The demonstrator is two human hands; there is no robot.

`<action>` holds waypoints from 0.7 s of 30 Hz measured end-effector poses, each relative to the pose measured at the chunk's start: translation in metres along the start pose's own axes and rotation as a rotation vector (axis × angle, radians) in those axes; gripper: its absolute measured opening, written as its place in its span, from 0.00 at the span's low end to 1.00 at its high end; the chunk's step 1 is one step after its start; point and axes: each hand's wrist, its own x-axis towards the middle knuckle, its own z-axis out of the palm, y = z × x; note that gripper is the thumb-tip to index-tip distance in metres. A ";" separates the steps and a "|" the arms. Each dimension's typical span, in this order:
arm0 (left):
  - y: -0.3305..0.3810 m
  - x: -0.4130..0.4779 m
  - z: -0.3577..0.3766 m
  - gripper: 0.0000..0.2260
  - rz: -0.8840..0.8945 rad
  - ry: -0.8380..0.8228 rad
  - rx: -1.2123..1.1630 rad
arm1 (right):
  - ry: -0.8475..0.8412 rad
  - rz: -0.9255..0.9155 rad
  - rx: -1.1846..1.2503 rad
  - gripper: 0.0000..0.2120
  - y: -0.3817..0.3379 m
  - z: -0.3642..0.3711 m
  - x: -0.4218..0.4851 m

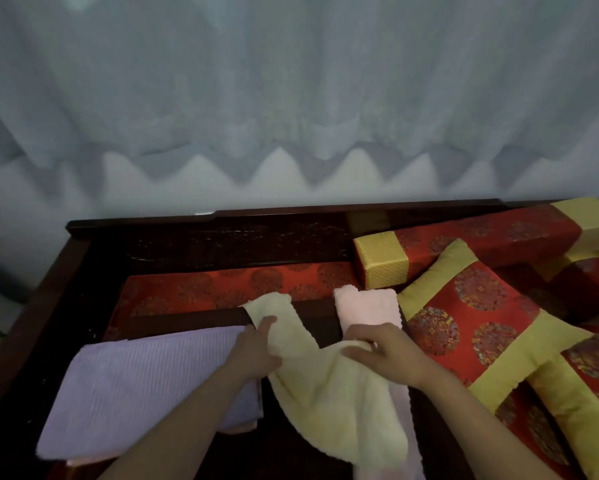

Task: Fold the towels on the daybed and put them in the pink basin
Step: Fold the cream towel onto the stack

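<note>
The left hand [256,344] grips the yellow towel [326,393] near its upper end, thumb on top and fingers curled into the cloth. The right hand [381,351] lies on the same towel with its fingers straight and spread, pressing it flat. The towel runs as a long, crumpled strip from the far edge of the dark wooden counter [322,323] down towards the person. A pink towel [364,310] lies partly under it (only its far end and a thin strip along the right edge show). Just left of the left hand sits a folded lilac towel [145,386], ribbed and squared off. Beside the counter on the right rest a red-and-gold cushion [481,323] and a matching bolster [464,244] on the daybed [222,220], with a pale curtain [291,98] behind.
</note>
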 end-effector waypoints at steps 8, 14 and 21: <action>0.033 -0.016 -0.028 0.32 0.329 0.016 0.199 | 0.053 -0.174 -0.175 0.11 -0.065 -0.069 0.021; 0.015 -0.009 -0.056 0.14 0.215 0.097 0.326 | 0.321 -0.219 -0.079 0.05 -0.085 -0.125 0.025; 0.079 -0.027 -0.148 0.09 0.406 0.506 -0.172 | 0.386 -0.200 -0.115 0.05 -0.103 -0.160 0.019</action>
